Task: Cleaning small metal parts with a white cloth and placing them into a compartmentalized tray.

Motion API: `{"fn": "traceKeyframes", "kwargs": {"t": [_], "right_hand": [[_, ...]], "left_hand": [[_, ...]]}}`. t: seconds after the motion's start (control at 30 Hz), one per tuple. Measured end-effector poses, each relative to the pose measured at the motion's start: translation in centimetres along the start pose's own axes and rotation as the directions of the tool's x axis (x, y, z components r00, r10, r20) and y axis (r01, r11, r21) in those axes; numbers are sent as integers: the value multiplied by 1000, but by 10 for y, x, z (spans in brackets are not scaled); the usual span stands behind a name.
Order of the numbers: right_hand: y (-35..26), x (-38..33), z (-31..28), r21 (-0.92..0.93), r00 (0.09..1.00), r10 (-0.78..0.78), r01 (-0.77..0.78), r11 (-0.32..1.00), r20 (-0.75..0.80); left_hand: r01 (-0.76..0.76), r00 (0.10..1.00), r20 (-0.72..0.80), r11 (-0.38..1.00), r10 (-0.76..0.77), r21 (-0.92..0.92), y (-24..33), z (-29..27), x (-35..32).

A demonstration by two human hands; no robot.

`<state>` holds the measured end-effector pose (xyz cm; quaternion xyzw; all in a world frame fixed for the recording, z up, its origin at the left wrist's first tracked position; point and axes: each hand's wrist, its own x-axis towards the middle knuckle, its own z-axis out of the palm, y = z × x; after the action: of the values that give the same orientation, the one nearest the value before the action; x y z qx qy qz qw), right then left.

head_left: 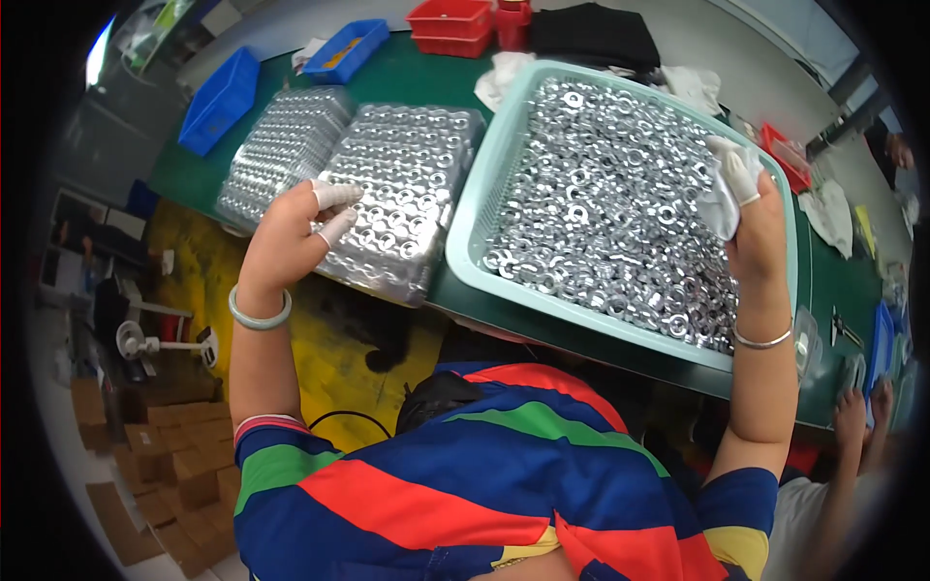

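My left hand, with white finger covers on thumb and fingers, is over the left edge of a stack of clear plastic trays. Its thumb and fingertips are bent close together; whether a small part is between them I cannot make out. Shiny ring-shaped metal parts show in the tray pockets. To the right, a mint-green plastic basket is filled with loose metal parts, like flanged nuts. At its right side my right hand, fingers also covered, is closed on a white cloth.
Another stack of clear trays stands left. Blue bins, red bins and a black cloth lie along the back of the green table. At right are another person's hands. Cardboard boxes stand lower left.
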<state>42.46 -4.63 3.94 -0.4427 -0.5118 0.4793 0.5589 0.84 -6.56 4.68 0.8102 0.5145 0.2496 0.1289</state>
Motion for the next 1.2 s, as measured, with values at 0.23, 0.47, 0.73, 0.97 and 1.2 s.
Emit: {"fn": "traceKeyframes", "kwargs": {"t": [0.23,0.47,0.73,0.97,1.2], "right_hand": [[4,8,-25,4,999,18,-18,1000,-44],[0,18,-44,-2,998,-5,4,1000,-70],[-4,19,-49,-18,999,-1,1,1000,-32],[-14,19,-60,-35,985,169,-168,985,44],[-27,18,-55,-33,997,10,-8,999,80]], "left_hand": [[-477,775,373,859,510,-184,116,106,113],[-567,671,528,819,520,-86,141,166,149],[-542,645,576,832,502,-118,142,179,162],[-132,885,344,879,313,-459,158,161,163],[309,837,477,488,267,-816,186,153,190]]}}
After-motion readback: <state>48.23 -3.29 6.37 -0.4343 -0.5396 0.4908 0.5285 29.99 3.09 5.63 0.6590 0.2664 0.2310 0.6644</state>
